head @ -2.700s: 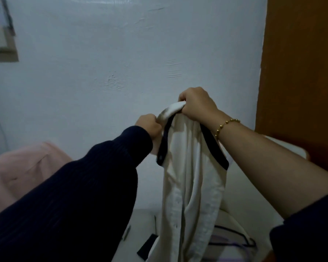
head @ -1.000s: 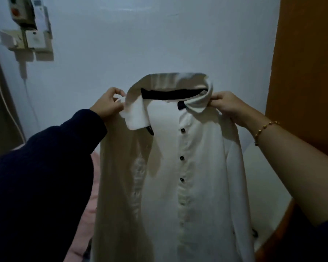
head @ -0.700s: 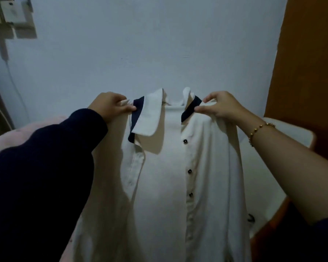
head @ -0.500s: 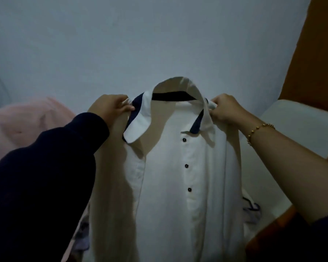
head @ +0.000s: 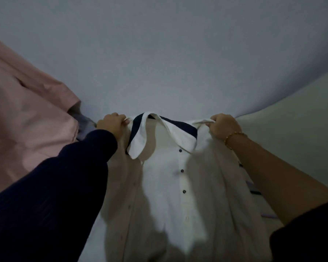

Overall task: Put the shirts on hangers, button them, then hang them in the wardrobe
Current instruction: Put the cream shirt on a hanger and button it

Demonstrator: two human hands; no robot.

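The left hand [head: 113,124] and right hand [head: 222,126] each pinch a shoulder of the white shirt [head: 170,186], stretched between them front-up, apparently to spread it flat for inserting a hanger.

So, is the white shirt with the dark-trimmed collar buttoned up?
No, the white shirt with the dark-trimmed collar is open, its small dark buttons unfastened.
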